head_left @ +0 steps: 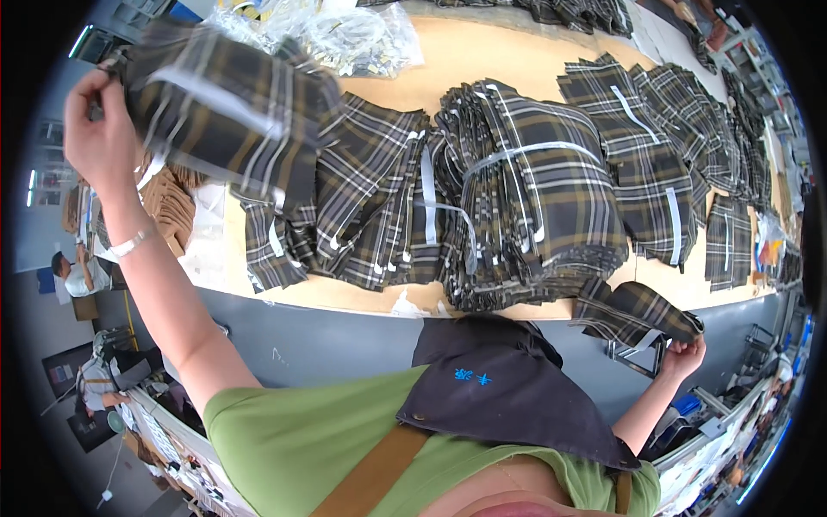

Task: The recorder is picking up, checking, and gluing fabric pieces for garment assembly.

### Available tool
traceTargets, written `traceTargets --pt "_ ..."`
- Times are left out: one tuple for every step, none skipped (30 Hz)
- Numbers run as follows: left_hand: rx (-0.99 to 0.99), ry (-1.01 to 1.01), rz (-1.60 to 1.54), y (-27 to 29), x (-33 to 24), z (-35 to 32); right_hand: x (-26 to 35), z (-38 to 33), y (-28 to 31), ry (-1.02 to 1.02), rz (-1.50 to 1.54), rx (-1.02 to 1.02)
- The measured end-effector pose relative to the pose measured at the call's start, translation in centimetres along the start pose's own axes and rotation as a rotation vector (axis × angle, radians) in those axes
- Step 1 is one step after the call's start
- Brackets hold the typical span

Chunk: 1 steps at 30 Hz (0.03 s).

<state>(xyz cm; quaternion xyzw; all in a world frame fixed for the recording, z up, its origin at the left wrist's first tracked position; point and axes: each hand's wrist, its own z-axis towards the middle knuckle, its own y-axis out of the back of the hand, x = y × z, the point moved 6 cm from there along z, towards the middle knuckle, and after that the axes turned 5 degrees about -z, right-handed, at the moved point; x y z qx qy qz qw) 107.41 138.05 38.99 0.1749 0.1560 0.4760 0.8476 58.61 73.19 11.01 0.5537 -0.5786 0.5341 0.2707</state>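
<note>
My left hand is raised at the far left, its fingers closed on the corner of a plaid fabric panel that is blurred by motion. A pale strip shows on that panel. Low on the right, past the table's near edge, my right hand pinches the end of a smaller plaid fabric piece. Between the hands stands a thick bundle of plaid fabric pieces, bound by a light tie band. Left of it, more plaid pieces lie fanned out and overlapping.
The wooden table carries further plaid stacks on the right. Clear plastic bags lie at the back left. Brown folded pieces sit beyond the left edge. Another person is in the left background.
</note>
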Motion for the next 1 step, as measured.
traceTargets --pt "-0.142 0.026 -0.113 2.95 3.94 2.29 0.16 0.22 0.76 -0.011 0.021 -0.016"
